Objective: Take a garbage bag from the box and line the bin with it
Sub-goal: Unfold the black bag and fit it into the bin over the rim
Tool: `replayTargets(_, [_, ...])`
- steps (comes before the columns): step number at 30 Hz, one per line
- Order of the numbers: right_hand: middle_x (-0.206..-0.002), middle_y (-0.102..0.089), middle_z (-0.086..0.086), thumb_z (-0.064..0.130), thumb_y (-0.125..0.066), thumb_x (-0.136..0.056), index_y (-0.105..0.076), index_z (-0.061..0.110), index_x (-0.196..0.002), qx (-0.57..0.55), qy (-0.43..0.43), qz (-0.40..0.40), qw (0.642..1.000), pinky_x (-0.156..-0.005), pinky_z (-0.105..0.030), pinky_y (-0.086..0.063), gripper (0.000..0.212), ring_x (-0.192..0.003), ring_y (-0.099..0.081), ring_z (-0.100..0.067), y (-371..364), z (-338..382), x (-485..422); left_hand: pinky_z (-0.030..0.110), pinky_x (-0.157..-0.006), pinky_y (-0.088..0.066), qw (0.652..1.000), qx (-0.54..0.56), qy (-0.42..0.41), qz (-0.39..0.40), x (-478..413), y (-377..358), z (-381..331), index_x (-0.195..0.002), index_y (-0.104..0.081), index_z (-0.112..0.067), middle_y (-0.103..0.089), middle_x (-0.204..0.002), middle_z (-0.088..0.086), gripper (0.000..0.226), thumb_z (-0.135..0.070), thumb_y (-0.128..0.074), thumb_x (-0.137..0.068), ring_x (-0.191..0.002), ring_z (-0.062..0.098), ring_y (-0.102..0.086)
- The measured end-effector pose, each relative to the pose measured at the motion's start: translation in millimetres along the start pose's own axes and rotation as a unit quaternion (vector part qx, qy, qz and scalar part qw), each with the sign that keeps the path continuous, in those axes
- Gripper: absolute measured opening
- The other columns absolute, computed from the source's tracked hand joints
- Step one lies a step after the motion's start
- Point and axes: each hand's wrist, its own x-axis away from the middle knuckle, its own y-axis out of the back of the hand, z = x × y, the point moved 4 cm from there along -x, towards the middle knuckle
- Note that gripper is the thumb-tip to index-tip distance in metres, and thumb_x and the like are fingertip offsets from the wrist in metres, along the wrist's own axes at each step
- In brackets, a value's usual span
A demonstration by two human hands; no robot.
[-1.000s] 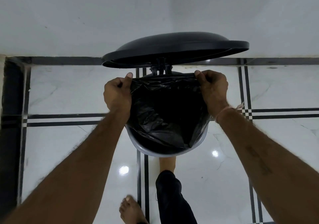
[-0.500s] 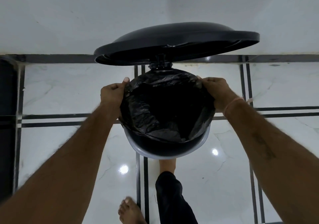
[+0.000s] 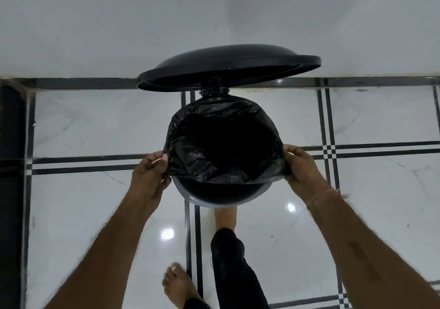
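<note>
Now left hand (image 3: pixel 148 177) and right hand (image 3: pixel 303 172) pinch the garbage bag (image 3: pixel 190 151) edge over the bin (image 3: pixel 214 199) rim.

A glossy white marble floor (image 3: pixel 83 122) lay all around the grip, its black border strip (image 3: pixel 83 83) beyond it under a pale wall (image 3: pixel 166 18). Two light reflections (image 3: pixel 167 234) shone nearer than the grip.

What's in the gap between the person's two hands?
In the head view, the black bag's open mouth spans it, draped over the bin. The left hand and right hand each pinch an edge; the near rim is uncovered.
</note>
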Motion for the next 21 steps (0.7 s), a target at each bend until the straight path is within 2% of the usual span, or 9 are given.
replayTargets(2, [-0.074,-0.073,-0.005,0.006,-0.056,-0.105,-0.064,0.009,-0.086,-0.049,-0.019,0.004,0.999,-0.065,-0.032,-0.060,0.021,-0.072,-0.068,-0.021,3,-16,8,0.029,-0.074,-0.046,1.000,0.021,0.005,-0.008,6,2,9,-0.100,-0.065,-0.021,-0.070,-0.088,-0.003,0.008,-0.013,-0.065,-0.100,-0.076,0.011,-0.061])
replayTargets(5, [-0.084,-0.077,-0.009,0.012,-0.054,-0.106,-0.066,0.005,-0.092,-0.130,-0.050,0.015,0.990,-0.073,-0.034,-0.065,0.020,-0.079,-0.073,-0.022,4,-43,18,0.024,-0.068,-0.047,0.998,0.018,0.001,-0.052,12,4,16,-0.099,-0.065,-0.019,-0.071,-0.076,-0.006,0.006,-0.014,-0.069,-0.098,-0.063,0.007,-0.059])
replayTargets(9, [-0.093,-0.080,-0.011,0.027,-0.068,-0.086,-0.071,0.001,-0.098,-0.202,-0.071,0.020,0.977,-0.074,-0.029,-0.066,0.028,-0.083,-0.078,-0.019,0,-67,32,0.023,-0.061,-0.042,0.994,-0.014,-0.003,-0.106,16,6,16,-0.084,-0.067,-0.014,-0.055,-0.073,0.002,0.017,-0.020,-0.070,-0.099,-0.062,0.012,-0.044])
replayTargets(11, [-0.093,-0.080,-0.009,0.029,-0.069,-0.084,-0.072,0.004,-0.099,-0.205,-0.078,0.009,0.976,-0.072,-0.029,-0.064,0.030,-0.084,-0.077,-0.019,-2,-72,38,0.023,-0.059,-0.041,0.993,-0.007,0.007,-0.119,19,3,16,-0.082,-0.066,-0.014,-0.051,-0.071,0.002,0.020,-0.023,-0.069,-0.100,-0.061,0.012,-0.040])
replayTargets(15, [-0.088,-0.075,-0.005,0.028,-0.066,-0.100,-0.070,0.011,-0.095,-0.169,-0.098,-0.044,0.980,-0.072,-0.030,-0.054,0.018,-0.077,-0.068,-0.016,-3,-78,50,0.025,-0.065,-0.043,0.989,0.028,0.044,-0.141,25,0,20,-0.088,-0.069,-0.020,-0.057,-0.079,-0.003,0.019,-0.034,-0.065,-0.102,-0.063,0.011,-0.037])
replayTargets(18, [-0.082,-0.069,-0.002,0.032,-0.069,-0.097,-0.066,0.013,-0.092,-0.167,-0.103,-0.056,0.979,-0.065,-0.027,-0.047,0.019,-0.067,-0.057,-0.013,-4,-79,59,0.020,-0.053,-0.039,0.984,0.046,0.057,-0.164,28,2,21,-0.090,-0.069,-0.021,-0.064,-0.083,-0.004,0.019,-0.037,-0.067,-0.100,-0.058,0.010,-0.034])
replayTargets(21, [-0.083,-0.070,0.000,0.032,-0.070,-0.097,-0.066,0.015,-0.091,-0.167,-0.101,-0.046,0.980,-0.064,-0.026,-0.044,0.018,-0.069,-0.058,-0.012,-9,-79,68,0.015,-0.042,-0.036,0.982,0.060,0.049,-0.172,32,1,20,-0.089,-0.067,-0.019,-0.062,-0.080,-0.004,0.022,-0.038,-0.066,-0.101,-0.054,0.009,-0.031])
